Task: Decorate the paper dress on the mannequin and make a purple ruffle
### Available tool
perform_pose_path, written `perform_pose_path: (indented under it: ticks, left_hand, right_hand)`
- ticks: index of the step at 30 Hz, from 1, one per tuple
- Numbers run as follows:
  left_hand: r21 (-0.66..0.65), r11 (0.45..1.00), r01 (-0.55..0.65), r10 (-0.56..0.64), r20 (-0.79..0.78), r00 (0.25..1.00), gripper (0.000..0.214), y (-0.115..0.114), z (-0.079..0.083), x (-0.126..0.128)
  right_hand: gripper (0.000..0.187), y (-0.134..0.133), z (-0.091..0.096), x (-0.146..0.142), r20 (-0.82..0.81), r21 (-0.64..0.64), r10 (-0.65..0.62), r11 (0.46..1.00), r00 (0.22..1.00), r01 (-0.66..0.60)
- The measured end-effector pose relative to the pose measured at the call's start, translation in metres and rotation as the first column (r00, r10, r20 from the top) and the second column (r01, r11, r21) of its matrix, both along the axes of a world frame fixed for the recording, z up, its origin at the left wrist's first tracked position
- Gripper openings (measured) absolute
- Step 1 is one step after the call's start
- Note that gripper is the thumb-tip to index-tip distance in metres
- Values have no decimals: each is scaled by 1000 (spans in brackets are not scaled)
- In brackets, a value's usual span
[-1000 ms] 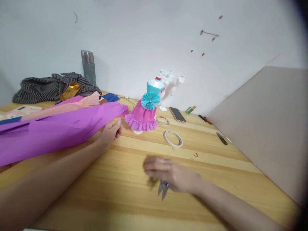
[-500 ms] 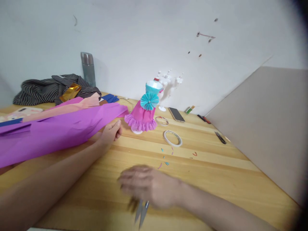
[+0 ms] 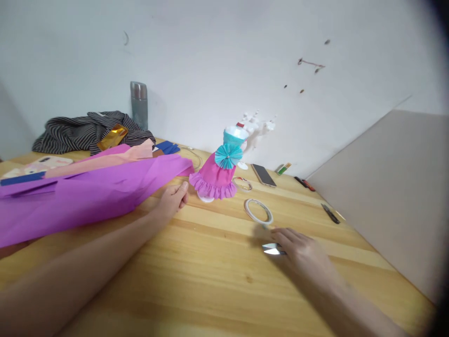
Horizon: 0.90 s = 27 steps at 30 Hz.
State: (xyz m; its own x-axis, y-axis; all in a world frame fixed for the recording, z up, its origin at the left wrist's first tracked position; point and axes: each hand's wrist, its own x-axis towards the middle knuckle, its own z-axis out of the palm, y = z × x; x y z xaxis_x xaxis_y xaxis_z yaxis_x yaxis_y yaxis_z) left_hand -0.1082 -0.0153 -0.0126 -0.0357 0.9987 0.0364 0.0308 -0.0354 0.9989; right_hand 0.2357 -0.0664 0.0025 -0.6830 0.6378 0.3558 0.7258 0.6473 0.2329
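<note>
My right hand is low over the table at centre right, fingers curled round scissors. Only their two short metal blades show, spread slightly and pointing left; the handles are hidden in the hand. My left hand rests on the table as a loose fist, thumb on top. Its inside is hidden, so I cannot tell whether it holds anything. Just right of that fist stands a small dress form wearing a pink dress with a ruffled hem, a turquoise top and a turquoise pleated rosette.
Purple crepe paper covers the left side. Behind it lie striped cloth and a bottle. A white tape roll, a smaller ring, a phone and a cutter lie rightward.
My right hand has swept right and farther from me with the scissors, whose blades now point left. The small coloured scraps no longer show. My left hand stays beside the dress; the view has shifted.
</note>
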Motion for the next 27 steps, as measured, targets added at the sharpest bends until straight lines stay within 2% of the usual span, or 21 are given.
perform_pose_path:
  ticks: [2,4,7,10,11,13,16,18,20,22,25,27]
  left_hand:
    - [8,1000,0,0,-10,1000,48,1,0,1]
    - [22,1000,-11,11,-25,1000,49,0,0,1]
    - [64,998,-21,25,-66,998,51,-3,3,0]
    - [130,992,-6,22,-123,992,53,-8,8,-1]
    - [151,989,1,21,-141,990,53,-9,9,-1]
    - [183,983,11,21,-175,984,53,-13,11,0]
    - [207,978,35,22,-264,964,54,-17,6,2]
    - [210,976,49,24,-333,942,54,-17,2,2]
    - [224,974,3,76,-343,936,49,-16,2,0]
    - [255,961,-102,177,-290,940,46,-13,9,-3]
    - [293,921,-257,317,-182,931,44,-7,32,-7]
    - [290,912,-289,336,-127,933,46,-4,47,-8]
  right_hand:
    - [22,3,11,1,-61,36,12,999,998,-10]
    - [21,5,20,-17,-101,11,88,996,991,-87]
    - [16,8,24,-69,-133,-40,222,973,966,-229]
    - [7,9,18,-123,-101,-121,311,939,945,-322]
    - [11,9,15,-136,-87,-147,350,921,933,-360]
    - [30,9,7,-155,-49,-223,389,894,920,-390]
    - [32,12,-5,-164,-46,-317,369,876,928,-363]
    - [28,16,-12,-162,-124,-343,328,871,936,-351]
    - [28,19,-17,-159,-235,-347,318,855,919,-385]
    - [28,21,-21,-156,-298,-335,333,841,895,-425]
    - [26,22,-23,-155,-271,-310,347,852,898,-423]
    - [24,22,-22,-156,-242,-301,342,863,908,-406]
